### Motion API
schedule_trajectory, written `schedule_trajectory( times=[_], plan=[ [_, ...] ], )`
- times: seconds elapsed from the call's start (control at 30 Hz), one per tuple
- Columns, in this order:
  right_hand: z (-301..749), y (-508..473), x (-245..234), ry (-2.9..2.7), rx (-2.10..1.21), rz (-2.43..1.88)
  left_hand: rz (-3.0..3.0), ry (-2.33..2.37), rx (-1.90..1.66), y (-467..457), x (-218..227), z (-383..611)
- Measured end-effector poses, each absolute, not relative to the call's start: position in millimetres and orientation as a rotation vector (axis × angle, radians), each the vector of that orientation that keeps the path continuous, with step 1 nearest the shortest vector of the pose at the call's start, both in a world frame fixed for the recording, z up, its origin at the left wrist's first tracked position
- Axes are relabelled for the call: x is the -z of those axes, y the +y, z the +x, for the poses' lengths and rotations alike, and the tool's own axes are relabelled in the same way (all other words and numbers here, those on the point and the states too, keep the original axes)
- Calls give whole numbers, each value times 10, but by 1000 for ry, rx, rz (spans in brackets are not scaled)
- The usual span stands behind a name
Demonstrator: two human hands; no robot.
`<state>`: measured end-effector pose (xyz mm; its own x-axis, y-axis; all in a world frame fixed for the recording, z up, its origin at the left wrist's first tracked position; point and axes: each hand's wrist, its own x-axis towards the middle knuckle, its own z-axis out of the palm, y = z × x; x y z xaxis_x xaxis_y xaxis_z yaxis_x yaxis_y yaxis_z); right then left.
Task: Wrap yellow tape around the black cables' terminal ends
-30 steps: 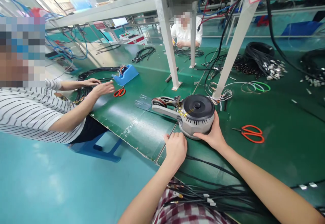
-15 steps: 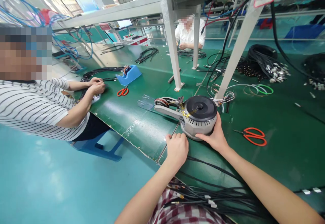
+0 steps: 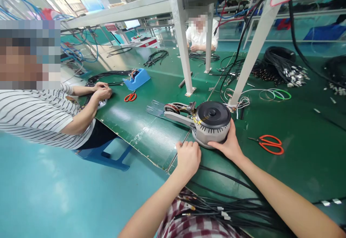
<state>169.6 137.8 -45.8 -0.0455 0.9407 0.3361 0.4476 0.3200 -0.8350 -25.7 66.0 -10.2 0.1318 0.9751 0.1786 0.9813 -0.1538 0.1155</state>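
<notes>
A round grey tape dispenser machine (image 3: 209, 122) with a black lid stands on the green table (image 3: 297, 158). My right hand (image 3: 228, 144) grips its near right side, fingers wrapped on the housing. My left hand (image 3: 188, 157) rests closed on the table just left of the machine's base, fingers curled, holding something I cannot make out. A bundle of black cables (image 3: 229, 205) lies across my lap and the table edge below both hands.
Orange scissors (image 3: 267, 144) lie right of the machine. A person in a striped shirt (image 3: 40, 115) works at the left, near a blue tape holder (image 3: 137, 79) and another pair of scissors (image 3: 130, 97). White frame legs (image 3: 183, 50) stand behind; cable coils (image 3: 278, 61) lie far right.
The person at the left drew both hands back together toward the table edge. My own hands and the machine have stayed where they were.
</notes>
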Motion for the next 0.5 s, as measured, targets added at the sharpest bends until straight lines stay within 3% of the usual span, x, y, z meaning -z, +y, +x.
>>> schedule_trajectory(
  times=[0.5],
  plan=[
    [1699,1371,449,-1656,-662,-1276,-2393,-2008,386,619,112,-124]
  ],
)
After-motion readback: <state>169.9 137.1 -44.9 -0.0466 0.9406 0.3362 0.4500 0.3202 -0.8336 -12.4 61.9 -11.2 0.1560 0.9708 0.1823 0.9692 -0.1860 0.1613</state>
